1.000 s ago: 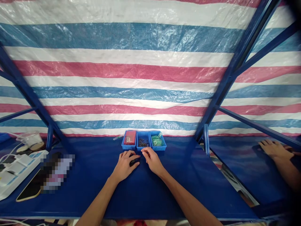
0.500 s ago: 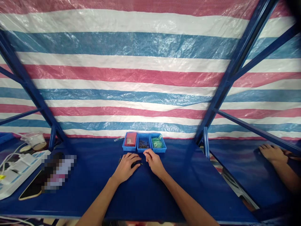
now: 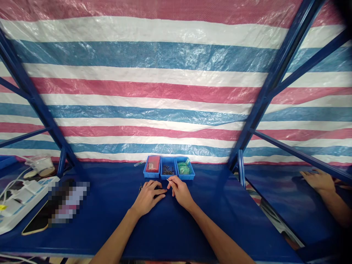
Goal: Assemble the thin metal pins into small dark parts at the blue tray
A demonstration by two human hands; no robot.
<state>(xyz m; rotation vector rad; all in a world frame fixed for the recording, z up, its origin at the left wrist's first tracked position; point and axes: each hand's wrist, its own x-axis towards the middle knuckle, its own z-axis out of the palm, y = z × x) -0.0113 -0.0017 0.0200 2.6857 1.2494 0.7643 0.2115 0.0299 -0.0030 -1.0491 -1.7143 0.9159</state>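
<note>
- The small black part (image 3: 157,192) lies on the blue surface (image 3: 170,227) just in front of the three bins, mostly covered by the left hand (image 3: 148,197); half a second ago more of it showed past the fingers, so the hand has closed further over it and now presses it down.
- The right hand (image 3: 180,190) has drawn its thumb and forefinger together on a thin, pale sliver, perhaps a pin or screw, with its tip turned toward the black part; earlier those fingers were looser.
- I judge that a fastener is being brought to the part, though the contact is too small to make out.
- Behind the hands sit the red-filled bin (image 3: 152,167), the screw bin (image 3: 168,169) and the green-filled bin (image 3: 184,168).
- Far right, another person's hand (image 3: 319,179) rests on the neighbouring bench.
</note>
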